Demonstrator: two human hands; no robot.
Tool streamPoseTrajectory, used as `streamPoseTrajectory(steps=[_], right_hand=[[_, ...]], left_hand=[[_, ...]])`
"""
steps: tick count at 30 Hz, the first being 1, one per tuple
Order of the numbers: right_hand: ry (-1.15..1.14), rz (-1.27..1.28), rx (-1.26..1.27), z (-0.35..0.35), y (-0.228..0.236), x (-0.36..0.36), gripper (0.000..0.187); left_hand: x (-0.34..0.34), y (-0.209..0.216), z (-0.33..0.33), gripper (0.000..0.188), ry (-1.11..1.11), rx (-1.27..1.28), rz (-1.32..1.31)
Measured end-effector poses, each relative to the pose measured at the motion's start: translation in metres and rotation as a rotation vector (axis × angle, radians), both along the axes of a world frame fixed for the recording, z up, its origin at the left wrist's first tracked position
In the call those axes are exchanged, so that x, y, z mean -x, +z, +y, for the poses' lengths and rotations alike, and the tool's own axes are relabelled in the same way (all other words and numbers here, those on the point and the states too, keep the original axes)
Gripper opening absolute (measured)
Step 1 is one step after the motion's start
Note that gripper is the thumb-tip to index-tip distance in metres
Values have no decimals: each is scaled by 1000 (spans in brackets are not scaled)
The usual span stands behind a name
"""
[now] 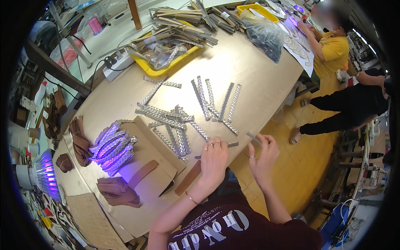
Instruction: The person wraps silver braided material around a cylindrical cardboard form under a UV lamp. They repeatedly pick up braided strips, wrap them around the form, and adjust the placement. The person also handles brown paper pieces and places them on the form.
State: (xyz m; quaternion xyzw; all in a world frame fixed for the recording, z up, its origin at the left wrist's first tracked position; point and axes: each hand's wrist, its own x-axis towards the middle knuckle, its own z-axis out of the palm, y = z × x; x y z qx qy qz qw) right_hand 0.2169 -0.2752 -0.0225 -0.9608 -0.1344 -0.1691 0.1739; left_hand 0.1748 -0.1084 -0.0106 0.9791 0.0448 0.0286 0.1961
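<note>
The right hand (265, 155) holds a grey strip (253, 138), the left hand (214, 159) near braided silver strips (234, 103) on the table (266, 85).

short-sleeved maroon shirt (275, 238) | white lettering (217, 233) | thin bracelet (191, 198) | rings (252, 156)

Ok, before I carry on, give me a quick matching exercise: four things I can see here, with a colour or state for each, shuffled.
1. Right hand
2. Nearer tray
3. Thread spool at upper left
4. Lamp at lower left

A. Pink
B. Glowing violet
C. Yellow, heaped with strips
D. Holding a thin grey strip

Pairs: 1-D, 2-C, 3-A, 4-B
</note>
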Motion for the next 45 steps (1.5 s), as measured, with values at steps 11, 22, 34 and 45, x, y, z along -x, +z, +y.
streamPoseTrajectory(steps=[11,22,34,45], right_hand=[[-78,654,-318,-17,12,-45,27],[66,305,104,0,46,-60,22],[444,547,-101,26,32,-9,20],[396,597,-180,21,32,-14,14]], left_hand=[[8,32,4,49,300,1252,-249],[37,-11,5,37,550,1020,-272],[59,-18,-9,45,140,-44,-226],[62,-34,-26,57,-15,-22,-68]])
